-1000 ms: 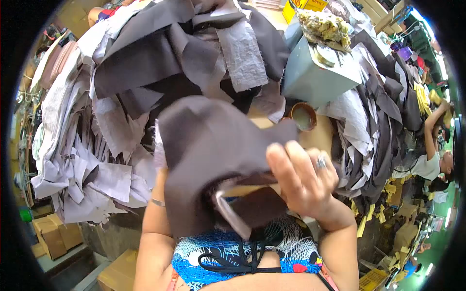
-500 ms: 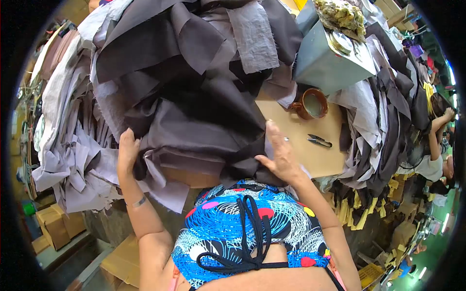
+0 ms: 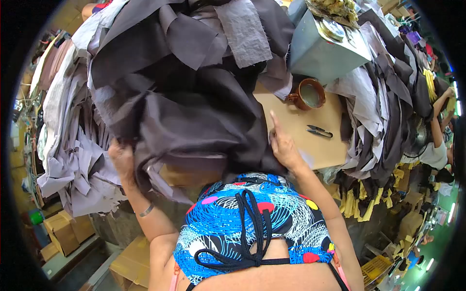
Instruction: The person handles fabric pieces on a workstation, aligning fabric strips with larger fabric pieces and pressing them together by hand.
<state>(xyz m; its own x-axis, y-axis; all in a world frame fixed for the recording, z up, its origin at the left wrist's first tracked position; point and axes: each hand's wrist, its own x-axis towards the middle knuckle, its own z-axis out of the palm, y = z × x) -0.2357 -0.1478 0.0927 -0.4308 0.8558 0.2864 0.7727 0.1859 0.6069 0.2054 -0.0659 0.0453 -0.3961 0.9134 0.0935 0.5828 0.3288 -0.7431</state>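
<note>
Dark cloth (image 3: 194, 121) is flanked by the left hand (image 3: 122, 157), blurred, and the right hand (image 3: 284, 146), opened — a brown mug (image 3: 310, 96) and black snips (image 3: 319, 131) are set on a tan board (image 3: 310, 151).

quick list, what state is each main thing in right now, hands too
dark cloth: rumpled, in loose folds
left hand: at the cloth's left edge, blurred, grip unclear
right hand: at the cloth's right edge, index finger extended
mug: upright, cloudy liquid inside
snips: lying on the tan surface
black cord: tied in a bow
</note>
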